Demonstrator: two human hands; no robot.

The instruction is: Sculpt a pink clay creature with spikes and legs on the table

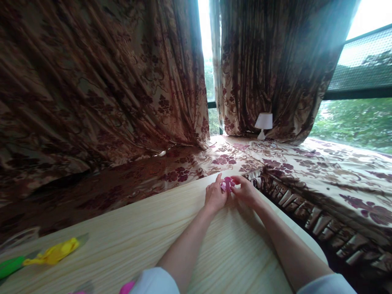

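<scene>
Near the far end of the wooden table, a small pink and magenta piece with a rounded, lobed outline (pixel 228 184) sits between my two hands; its exact kind I cannot make out. My left hand (pixel 216 195) grips its left side, with one finger sticking up. On the right side, the thumb and forefinger of my right hand (pixel 245 191) pinch the same piece. My fingers cover parts of its edges.
The pale wooden table (pixel 147 237) runs toward a floral-covered ledge (pixel 306 163) bearing a white lamp (pixel 263 122). A crumpled yellow thing (pixel 56 252) and a green one (pixel 12 266) lie at left. Bright pink bits (pixel 126 287) show near my left sleeve. Patterned curtains (pixel 147 73) hang behind.
</scene>
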